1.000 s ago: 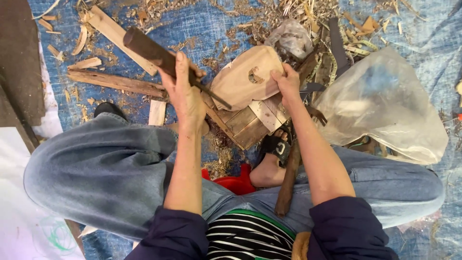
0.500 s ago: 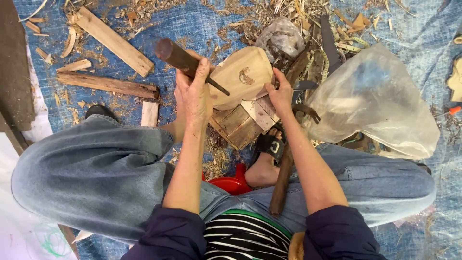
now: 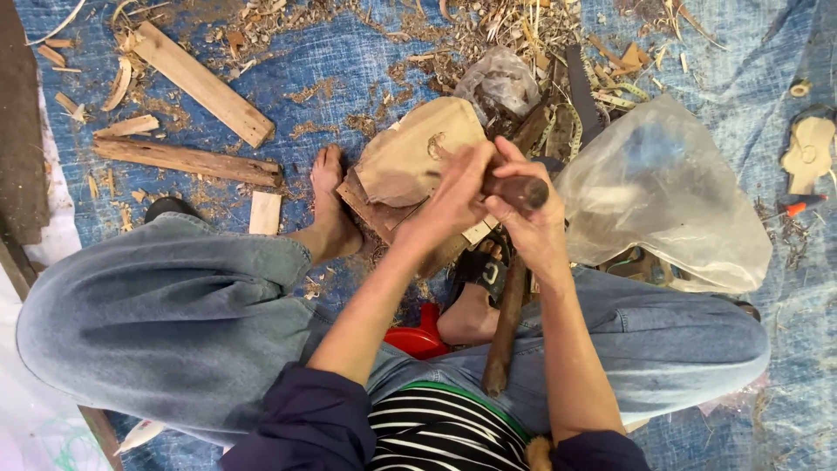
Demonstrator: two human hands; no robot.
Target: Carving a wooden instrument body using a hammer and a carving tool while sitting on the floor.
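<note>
Blue tarp point(image 3: 366, 70) strewn with shavings; left hand point(image 3: 453, 196) brought across since a moment ago, both wrapped with right hand point(image 3: 532, 222) round dark handle point(image 3: 519, 187) over carved wood point(image 3: 410, 161)

Plastic bag point(image 3: 663, 201) close beside hands

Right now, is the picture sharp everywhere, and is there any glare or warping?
In the head view, light is soft and even, with only faint shadows; both hands, left hand and right hand, are slightly motion-blurred around the dark handle; the clear plastic bag shows pale sheen; the wide lens bows the blue tarp near the edges; wood shavings look crisp.
</note>
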